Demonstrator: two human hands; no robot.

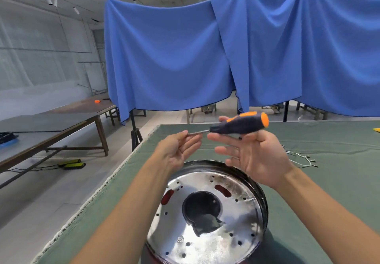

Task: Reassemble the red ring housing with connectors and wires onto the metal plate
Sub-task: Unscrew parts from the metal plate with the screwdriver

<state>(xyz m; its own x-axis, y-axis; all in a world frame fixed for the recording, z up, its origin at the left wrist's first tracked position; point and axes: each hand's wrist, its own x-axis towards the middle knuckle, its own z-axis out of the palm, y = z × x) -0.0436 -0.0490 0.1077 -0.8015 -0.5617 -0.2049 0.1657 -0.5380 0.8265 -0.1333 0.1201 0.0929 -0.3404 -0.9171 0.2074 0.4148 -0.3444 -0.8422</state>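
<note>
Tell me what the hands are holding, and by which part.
The left hand pinches the screwdriver by its metal shaft near the tip. The right hand is spread open under the dark handle; whether it touches it cannot be told.

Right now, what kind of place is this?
Likely a workshop or indoor work hall: a green-covered worktable, long bare benches to the left, blue cloth partitions, and a screwdriver in the hands above a metal plate.

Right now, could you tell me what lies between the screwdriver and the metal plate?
In the head view, only the open right hand lies under the screwdriver, above the metal plate.
</note>
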